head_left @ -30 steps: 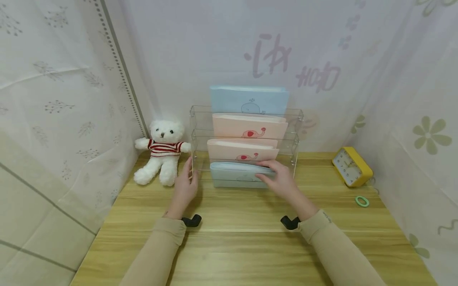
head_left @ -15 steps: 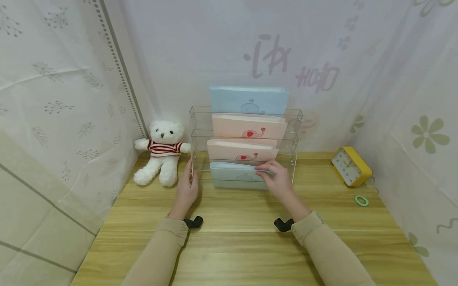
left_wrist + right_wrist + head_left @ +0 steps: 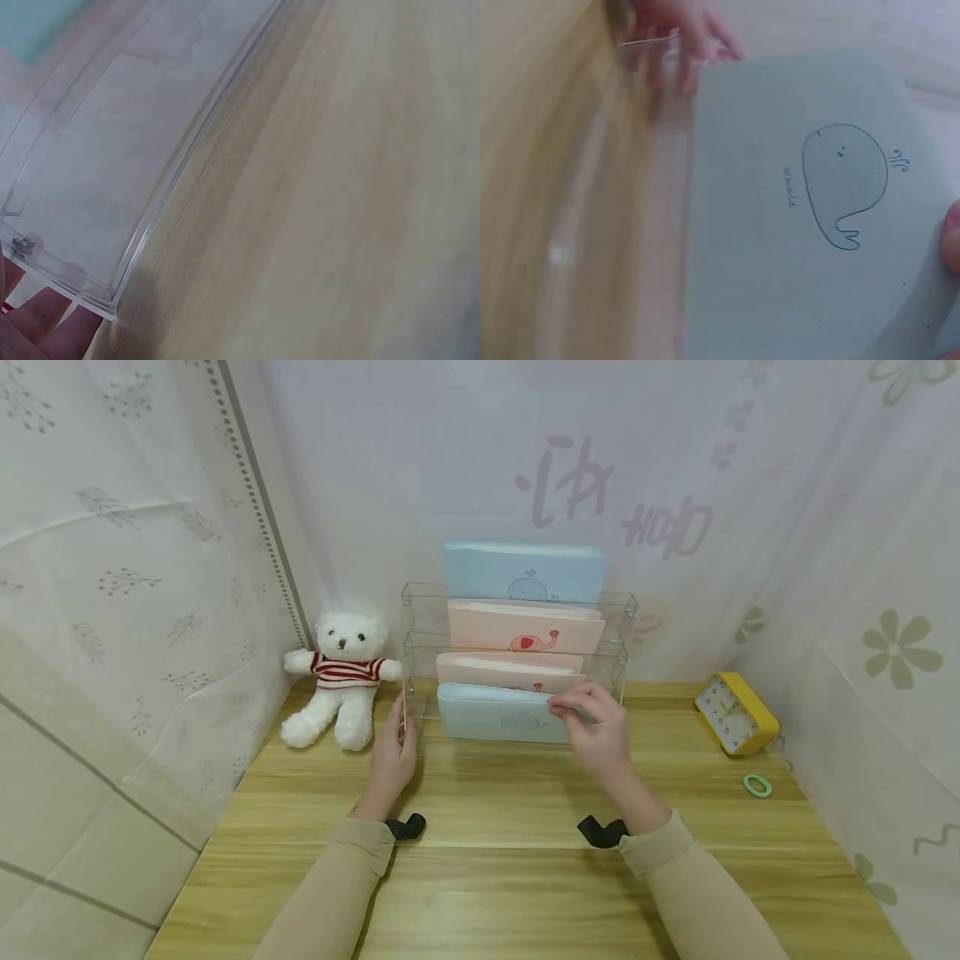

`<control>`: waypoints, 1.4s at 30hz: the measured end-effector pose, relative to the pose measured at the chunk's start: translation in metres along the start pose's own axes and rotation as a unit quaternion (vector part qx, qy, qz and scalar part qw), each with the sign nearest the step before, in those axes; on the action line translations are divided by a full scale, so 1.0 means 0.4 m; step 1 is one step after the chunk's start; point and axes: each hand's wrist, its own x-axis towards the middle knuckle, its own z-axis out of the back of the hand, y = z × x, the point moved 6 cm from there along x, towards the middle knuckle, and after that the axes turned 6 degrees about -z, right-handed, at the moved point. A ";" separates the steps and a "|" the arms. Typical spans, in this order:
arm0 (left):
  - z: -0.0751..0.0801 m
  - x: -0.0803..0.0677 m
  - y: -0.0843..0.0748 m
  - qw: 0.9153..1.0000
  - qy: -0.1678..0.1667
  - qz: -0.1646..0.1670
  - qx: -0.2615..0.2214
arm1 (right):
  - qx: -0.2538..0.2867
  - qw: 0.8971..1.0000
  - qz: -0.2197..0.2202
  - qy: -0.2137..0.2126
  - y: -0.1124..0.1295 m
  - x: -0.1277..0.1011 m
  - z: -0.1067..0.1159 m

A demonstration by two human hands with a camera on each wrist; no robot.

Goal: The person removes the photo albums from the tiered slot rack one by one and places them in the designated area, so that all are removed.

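From the head camera, the right hand [image 3: 600,735] pinches the top edge of a pale blue folder with a whale drawing [image 3: 501,720], which stands in the front slot of a clear acrylic tiered file rack [image 3: 626,635] and covers most of the pink elephant folder [image 3: 510,667] behind it. The left hand [image 3: 393,756] rests with straight fingers against the rack's left front edge. A second pink folder [image 3: 525,627] and a taller blue folder [image 3: 523,572] fill the rear tiers. On the wooden bench [image 3: 495,877] a white teddy bear in a red striped shirt [image 3: 341,681] sits left of the rack; a yellow clock [image 3: 737,712] and a green tape ring [image 3: 758,786] lie to the right.

The left wrist view shows the rack's clear side panel [image 3: 112,172] on the bench, fingertips [image 3: 45,334] touching its lower corner.

The right wrist view shows the whale folder's face [image 3: 817,225] close up, a fingertip [image 3: 952,240] at its right edge.
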 end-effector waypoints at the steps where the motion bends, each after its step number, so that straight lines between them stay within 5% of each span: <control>1: 0.000 0.000 0.001 1.000 0.001 0.000 -0.002 | 0.000 1.000 -0.002 0.003 0.011 0.002 0.003; 9: 0.003 -0.002 0.008 1.000 -0.001 0.000 -0.007 | -0.038 0.990 -0.114 0.075 0.023 -0.020 -0.004; 15: 0.003 0.001 0.009 1.000 -0.001 0.001 -0.006 | -0.069 0.957 -0.233 0.156 -0.032 -0.061 -0.025; 20: 0.004 0.001 0.007 1.000 -0.003 0.005 0.006 | -0.088 0.933 -0.291 0.193 -0.080 -0.093 -0.034; 27: 0.002 0.003 0.024 1.000 -0.007 0.009 0.005 | -0.107 0.940 -0.246 0.210 -0.113 -0.097 -0.038; 32: 0.006 0.001 0.017 0.999 -0.025 -0.022 0.002 | -0.128 0.945 -0.195 0.231 -0.132 -0.100 -0.032; 35: 0.003 0.001 0.037 0.998 -0.036 -0.039 0.016 | -0.142 0.938 -0.186 0.254 -0.146 -0.109 -0.030; 42: -0.002 0.000 0.017 1.000 -0.012 -0.021 0.008 | -0.156 0.914 -0.208 0.311 -0.161 -0.145 -0.033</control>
